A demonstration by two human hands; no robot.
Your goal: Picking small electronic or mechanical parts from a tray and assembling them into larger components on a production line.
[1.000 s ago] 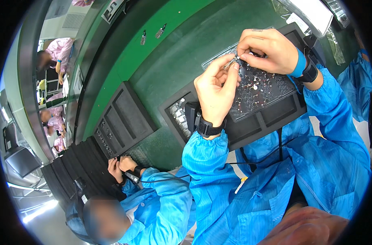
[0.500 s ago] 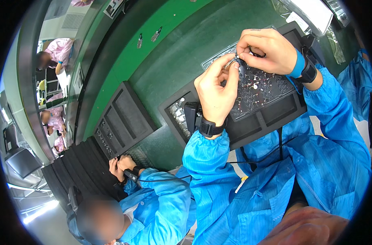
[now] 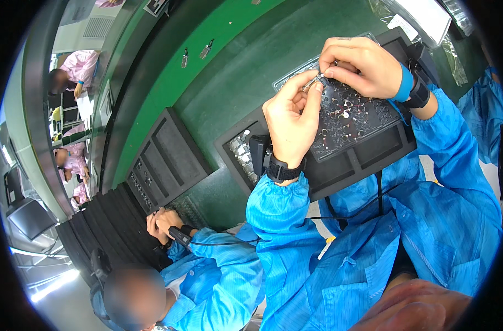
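Note:
My left hand pinches a small silvery metal part between thumb and forefinger, above the clear plastic tray. Close against it, my right hand has thumb and fingertips pressed together at the part's upper end. Whether a separate small piece sits in those right fingertips is too small to tell. Under both hands lies the clear plastic tray, holding many tiny components, some with thin red or dark leads. It rests on a black foam tray, whose left compartment contains silvery metal parts.
Another black foam tray with small parts lies to the left, beside stacked black trays. A co-worker in blue works there. Two metal pieces lie on the green bench. Plastic bags and a white sheet are at upper right.
The silvery part shows more plainly between my fingertips, and the dark bit seen beside it is hidden. My hands have barely shifted.

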